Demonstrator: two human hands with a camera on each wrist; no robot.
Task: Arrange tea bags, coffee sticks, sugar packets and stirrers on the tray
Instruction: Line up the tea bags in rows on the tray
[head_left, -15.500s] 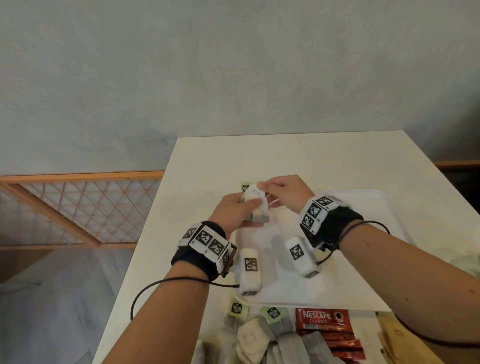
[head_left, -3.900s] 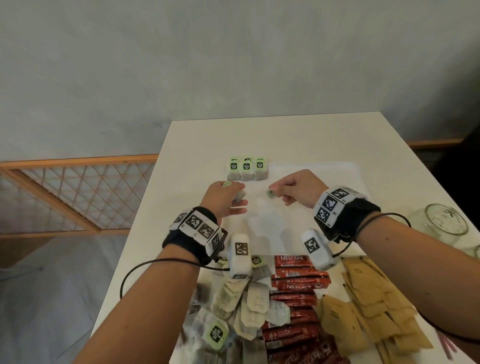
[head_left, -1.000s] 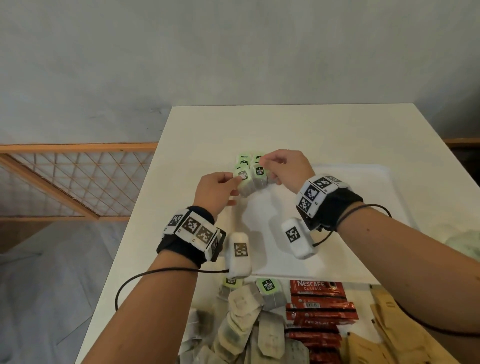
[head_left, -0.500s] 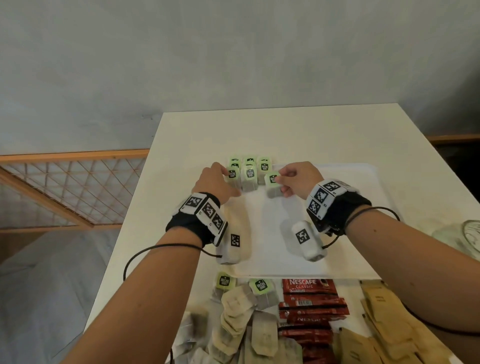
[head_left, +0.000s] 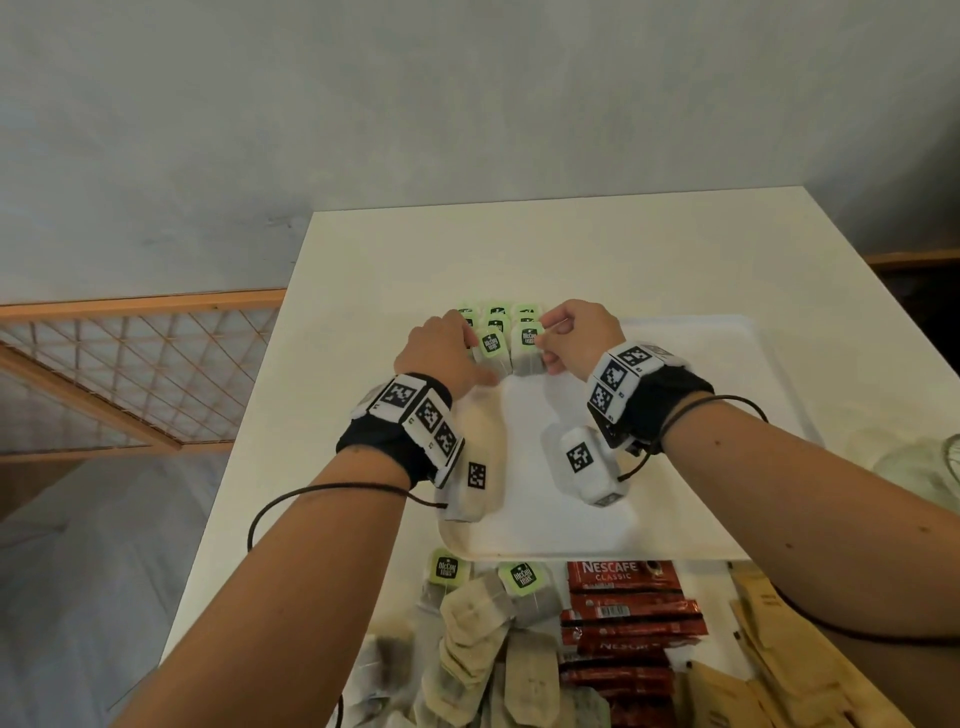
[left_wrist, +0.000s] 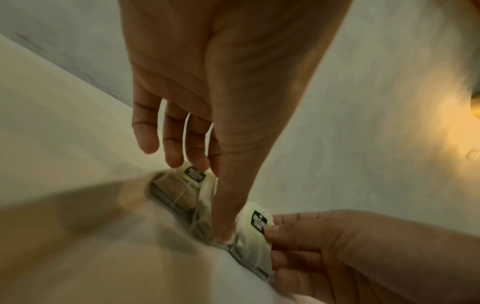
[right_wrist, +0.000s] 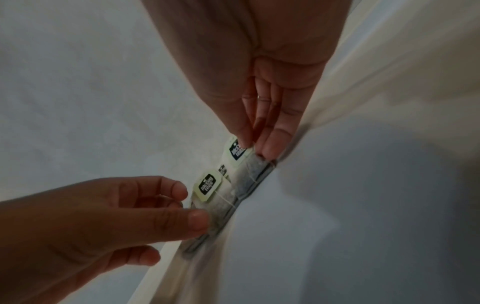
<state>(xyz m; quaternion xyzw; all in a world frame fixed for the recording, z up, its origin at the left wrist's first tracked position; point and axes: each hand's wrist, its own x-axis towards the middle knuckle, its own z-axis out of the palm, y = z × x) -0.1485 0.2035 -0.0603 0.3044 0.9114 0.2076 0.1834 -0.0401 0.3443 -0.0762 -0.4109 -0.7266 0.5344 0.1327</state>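
tea bags (head_left: 511, 343) sit pinched between both hands at the tray's far left corner. the right hand (head_left: 574, 338) has thumb and fingertips (right_wrist: 275, 144) curled onto the right-hand bag, nipping its green tag and upper edge; the left hand (head_left: 441, 348) has its thumb (left_wrist: 226, 218) pressed down between two bags and its other fingers curled loosely over the bag on the left. judging by the look, each bag is light, soft and limp: thin porous paper over loose leaf, likely to fold or tear if squeezed hard, so the stiffer tag or the folded top edge seems the best place to hold. each is a pale grey-white pouch, string wrapped round it, capped with a light green tag bearing a dark label. behind the held pair, more green-tagged bags stand in a tight row. the white tray (head_left: 727, 364) lies on a white table (head_left: 571, 249). nearer the body, off the tray, lie loose tea bags (head_left: 488, 623), red coffee sticks (head_left: 623, 597) and brown sugar packets (head_left: 753, 665).
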